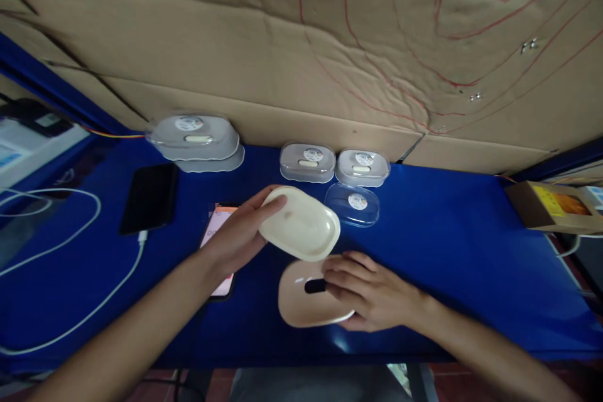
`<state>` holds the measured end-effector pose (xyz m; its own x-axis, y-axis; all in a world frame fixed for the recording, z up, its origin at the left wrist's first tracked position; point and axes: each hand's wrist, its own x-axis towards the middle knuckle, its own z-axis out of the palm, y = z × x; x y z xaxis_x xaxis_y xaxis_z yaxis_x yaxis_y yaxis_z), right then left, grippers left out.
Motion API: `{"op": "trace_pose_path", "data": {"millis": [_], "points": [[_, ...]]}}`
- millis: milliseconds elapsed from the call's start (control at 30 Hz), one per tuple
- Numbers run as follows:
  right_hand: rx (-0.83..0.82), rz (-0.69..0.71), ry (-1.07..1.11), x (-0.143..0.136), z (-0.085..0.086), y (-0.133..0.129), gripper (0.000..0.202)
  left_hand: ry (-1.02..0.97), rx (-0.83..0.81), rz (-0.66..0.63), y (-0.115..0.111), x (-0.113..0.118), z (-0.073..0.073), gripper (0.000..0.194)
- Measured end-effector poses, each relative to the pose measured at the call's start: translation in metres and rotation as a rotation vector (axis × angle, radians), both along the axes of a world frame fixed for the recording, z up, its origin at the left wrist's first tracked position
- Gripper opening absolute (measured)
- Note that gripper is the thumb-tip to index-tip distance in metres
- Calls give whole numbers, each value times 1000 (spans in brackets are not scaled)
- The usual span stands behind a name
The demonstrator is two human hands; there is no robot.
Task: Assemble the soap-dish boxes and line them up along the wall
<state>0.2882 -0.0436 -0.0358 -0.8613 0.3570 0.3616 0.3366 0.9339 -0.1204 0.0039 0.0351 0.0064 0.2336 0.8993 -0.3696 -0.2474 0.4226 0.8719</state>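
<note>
My left hand (252, 223) grips the left end of a cream oval dish (306, 223), thumb on its inner face. Below and slightly right of it is a pinkish-beige oval piece (294, 298) with a long slot in its middle. My right hand (355, 289) is closed around the right end of that slotted piece, with fingers reaching over its inside. The cream dish partly overlaps the slotted piece in view; whether they touch I cannot tell. Behind the dish, a clear plastic lid (353, 206) with a round sticker lies on the blue table (438, 251).
Two small lidded boxes (308, 163) stand at the back beside a stack of larger ones (198, 138). A lit phone (221, 287) lies under my left wrist. Farther left are a dark phone (149, 198) and a white cable (127, 289). A cardboard box (556, 207) sits at right.
</note>
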Motion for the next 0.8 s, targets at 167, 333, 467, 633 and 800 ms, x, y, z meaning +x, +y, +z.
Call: {"op": "trace_pose_path", "data": {"millis": [167,333,467,633,800], "points": [[187,-120,82,5,9,-1,46,-144,-122,-133,-12,14,-16,46],[196,-311,111,10,14,6,41,-270,-171,-222,-26,21,-17,49],[156,-348,113,6,11,5,46,-266,-60,-263,-33,19,-17,64],[161,-354,143,5,5,5,38,-197,31,-257,-38,20,-14,65],[146,-373,196,10,1,11,48,-185,-49,-107,-36,24,-13,40]]}}
